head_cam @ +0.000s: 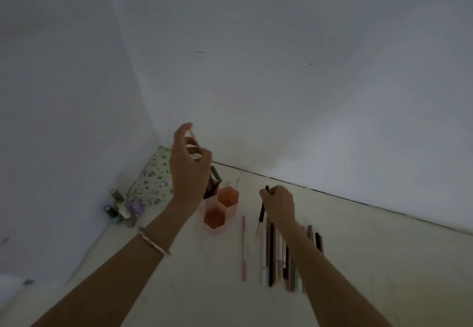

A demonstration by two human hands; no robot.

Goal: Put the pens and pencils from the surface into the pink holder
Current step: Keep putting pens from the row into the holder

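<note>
The pink holder [220, 211], made of hexagonal tubes, stands on the pale surface, and several pens stick out of its rear tube. Raised above that rear tube, my left hand [188, 168] pinches a thin light-coloured pencil [193, 138]. To the right, my right hand [277, 203] is closed on a dark pen [261, 214] that hangs tip-down over the surface. Under my right forearm lies a row of several pens and pencils [279, 255]. A pink pen [244, 247] rests alone between the row and the holder.
A floral pouch [153, 180] leans in the far left corner against the white walls. Several small nail-polish bottles [122, 209] stand in front of it, left of the holder. The wall meets the surface close behind the holder.
</note>
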